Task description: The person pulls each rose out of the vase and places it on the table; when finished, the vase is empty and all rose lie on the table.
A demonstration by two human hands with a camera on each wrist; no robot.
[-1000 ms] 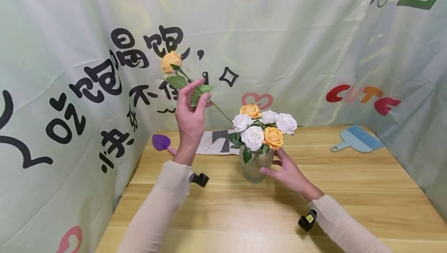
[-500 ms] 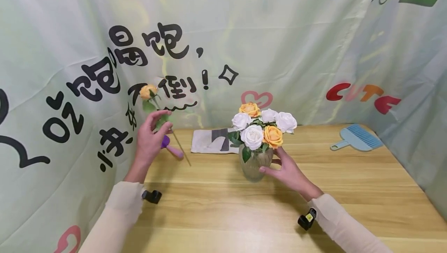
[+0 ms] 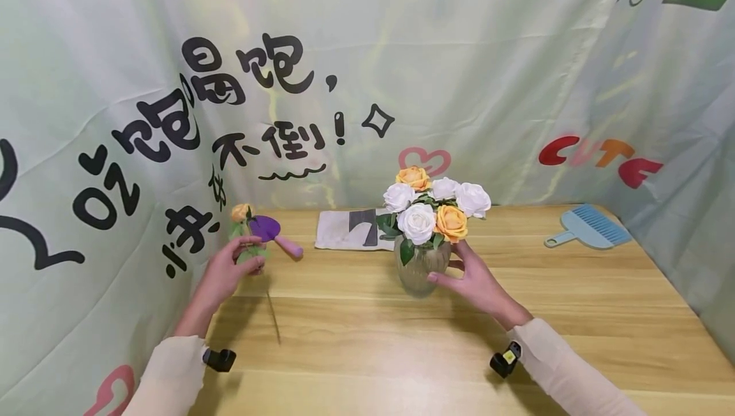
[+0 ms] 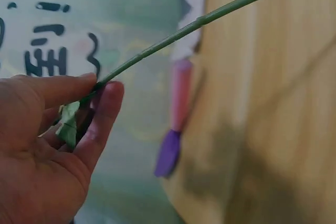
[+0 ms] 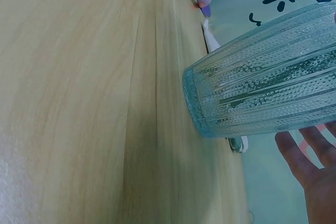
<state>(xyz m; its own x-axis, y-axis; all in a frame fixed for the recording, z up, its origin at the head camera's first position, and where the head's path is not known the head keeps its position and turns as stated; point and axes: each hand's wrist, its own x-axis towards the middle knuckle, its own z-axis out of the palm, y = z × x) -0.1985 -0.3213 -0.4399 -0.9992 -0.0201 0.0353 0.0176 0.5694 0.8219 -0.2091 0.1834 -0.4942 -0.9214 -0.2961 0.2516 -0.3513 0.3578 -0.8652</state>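
My left hand (image 3: pixel 226 269) is over the left side of the table and pinches a yellow-orange rose (image 3: pixel 241 213) by its stem. In the left wrist view, the green stem (image 4: pixel 199 23) runs out from between thumb and finger, its bare end pointing away. My right hand (image 3: pixel 479 282) holds a ribbed glass vase (image 3: pixel 416 279) from the right, thumb in front and fingers partly hidden behind it. Several white roses (image 3: pixel 416 223) and two orange roses (image 3: pixel 451 223) fill the top of the vase. The vase (image 5: pixel 262 77) stands upright on the table.
A small purple trowel (image 3: pixel 265 228) with a pink handle lies by my left hand at the back left. Behind the vase is a flat grey-and-white cloth (image 3: pixel 333 230). A light blue toothed dustpan (image 3: pixel 594 228) lies back right. Printed fabric walls (image 3: pixel 488 84) border the table.
My left hand has drawn the orange rose away from beside the vase, moving left and down toward the table. My right hand stays on the vase.
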